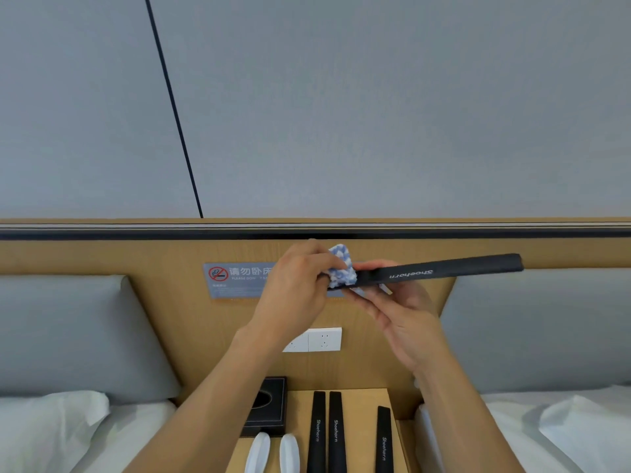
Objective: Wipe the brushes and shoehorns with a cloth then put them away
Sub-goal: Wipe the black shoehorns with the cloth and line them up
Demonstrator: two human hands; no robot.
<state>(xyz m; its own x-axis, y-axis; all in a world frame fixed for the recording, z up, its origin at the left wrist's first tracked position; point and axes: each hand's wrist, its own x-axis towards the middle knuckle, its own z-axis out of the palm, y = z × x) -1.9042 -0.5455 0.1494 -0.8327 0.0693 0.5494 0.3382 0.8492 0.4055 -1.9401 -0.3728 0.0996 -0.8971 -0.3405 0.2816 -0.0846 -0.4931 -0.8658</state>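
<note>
— Head view: left hand (297, 285)?
— Clamped on blue-white cloth (341, 268), pressed around black shoehorn (440, 269), raised before headboard.
— Right hand (403, 315)?
— Closed under same shoehorn, supporting.
— Worktop (365, 401) below?
— Three black shoehorns (336, 435), two white ones (290, 454), tissue box (269, 407).

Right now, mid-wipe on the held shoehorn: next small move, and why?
Probably slide the cloth along the shoehorn toward its far end. The left hand pinches the cloth around the near end only, while the right hand supports it from below, so most of its length looks unwiped. Three more shoehorns wait on the nightstand.
</note>
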